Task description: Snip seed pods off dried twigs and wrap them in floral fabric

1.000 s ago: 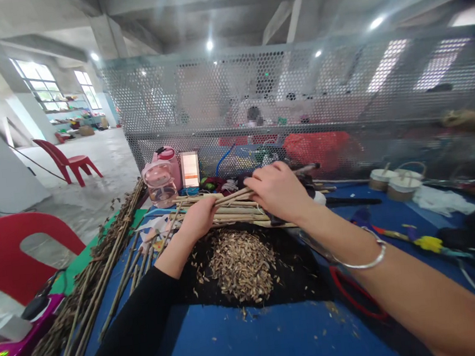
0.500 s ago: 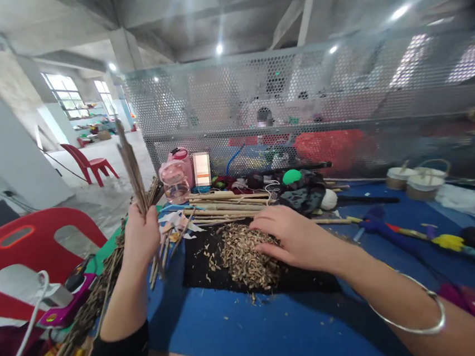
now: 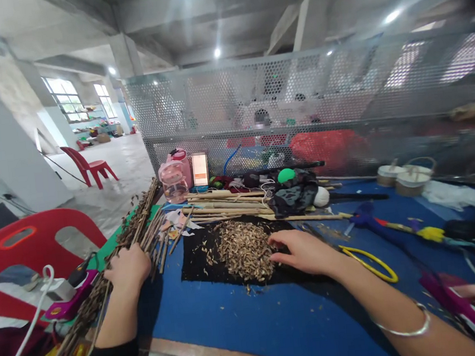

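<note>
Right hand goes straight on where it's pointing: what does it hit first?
The heap of dry, husk-like bits; the right hand is right at its edge, possibly touching already.

One wide view from a head-worn camera, close above the near edge of a flat, blue-topped worktable (image 3: 201, 321), facing forward and slightly down, towards a grey perforated metal screen (image 3: 213, 102) beyond the worktable.

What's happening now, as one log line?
left hand: at dry stalks | right hand: open, at right edge of seed-like pile | pile: on black cloth
</note>
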Motion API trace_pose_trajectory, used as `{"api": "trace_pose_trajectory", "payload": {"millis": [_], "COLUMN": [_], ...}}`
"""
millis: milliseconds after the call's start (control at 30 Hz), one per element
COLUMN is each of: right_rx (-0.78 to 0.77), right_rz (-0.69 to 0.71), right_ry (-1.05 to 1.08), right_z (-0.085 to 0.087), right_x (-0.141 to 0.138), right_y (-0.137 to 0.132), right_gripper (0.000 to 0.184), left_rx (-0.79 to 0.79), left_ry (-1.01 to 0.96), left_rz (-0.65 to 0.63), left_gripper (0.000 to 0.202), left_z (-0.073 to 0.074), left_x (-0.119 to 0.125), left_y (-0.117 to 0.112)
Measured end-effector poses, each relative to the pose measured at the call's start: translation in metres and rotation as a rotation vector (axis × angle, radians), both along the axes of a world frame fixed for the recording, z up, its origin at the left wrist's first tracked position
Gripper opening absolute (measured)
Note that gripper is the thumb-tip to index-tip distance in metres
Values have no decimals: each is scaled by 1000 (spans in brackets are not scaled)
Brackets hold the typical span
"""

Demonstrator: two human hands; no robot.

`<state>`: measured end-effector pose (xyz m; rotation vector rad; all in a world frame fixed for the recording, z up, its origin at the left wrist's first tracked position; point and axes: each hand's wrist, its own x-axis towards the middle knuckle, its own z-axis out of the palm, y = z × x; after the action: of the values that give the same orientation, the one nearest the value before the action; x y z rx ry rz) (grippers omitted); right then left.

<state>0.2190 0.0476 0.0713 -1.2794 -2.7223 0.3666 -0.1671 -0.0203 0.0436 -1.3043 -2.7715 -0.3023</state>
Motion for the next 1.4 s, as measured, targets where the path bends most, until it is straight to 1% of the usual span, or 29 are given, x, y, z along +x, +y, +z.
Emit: {"api": "trace_pose_trajectory", "payload": {"millis": [33,67,100,167,200,233,333,400,467,533,633,700,733,800,867,967,1000,1067,1167,1233,1300,1333,1400], "right_rx": [-5,-4,2,28,40,46,10,-36,-64,-66,-52,-47,-43,-37,-43,-55,-58,-69,-85,-52,13,40,55], "right_rz": [-23,-56,-98,-199,-249,-293,-363,-376,-361,-325,-250,-231,-236,-272,-314,-325,-307,-223,-95,-108,-204,-260,-362], "right_ry": [15,38,70,154,191,218,249,252,256,271,331,393,423,464,466,418,403,394,412,404,344,284,112], "right_z": [-3,-6,-10,-19,-24,-29,-41,-47,-53,-58,-63,-63,-63,-64,-65,-69,-69,-69,-63,-56,-48,-44,-35], "right_x": [2,4,4,1,-3,-6,-18,-23,-26,-27,-26,-24,-24,-24,-26,-35,-39,-46,-49,-43,-31,-23,-2], "right_y": [2,4,8,17,22,26,33,32,29,25,22,22,23,25,28,32,33,35,36,35,30,25,12], "right_gripper": [22,25,28,36,39,42,48,52,55,54,49,45,44,43,46,54,55,54,50,47,44,40,30], "left_rx": [36,88,134,180,168,146,138,161,181,207,274,321,338,354,321,232,214,204,242,278,271,238,86], "left_ry": [59,83,68,-57,-141,-174,-207,-233,-262,-322,-571,-750,-793,-794,-747,-712,-719,-751,-798,-741,-578,-472,-262], "left_rz": [24,-17,-144,-471,-601,-678,-760,-806,-853,-890,-956,-973,-955,-892,-865,-929,-958,-1010,-1050,-1009,-899,-821,-684], "left_gripper": [38,42,43,38,34,31,31,33,35,37,40,42,43,45,46,50,51,52,51,47,38,34,27], "left_z": [6,10,13,12,8,2,-16,-26,-32,-37,-40,-39,-38,-37,-36,-38,-39,-40,-34,-24,-13,-8,-3], "left_x": [13,26,41,70,84,97,127,138,144,146,147,147,146,145,145,150,152,156,154,145,130,120,100], "left_y": [1,5,11,31,43,55,87,100,107,108,105,102,101,99,98,97,97,96,96,95,90,87,76]}}
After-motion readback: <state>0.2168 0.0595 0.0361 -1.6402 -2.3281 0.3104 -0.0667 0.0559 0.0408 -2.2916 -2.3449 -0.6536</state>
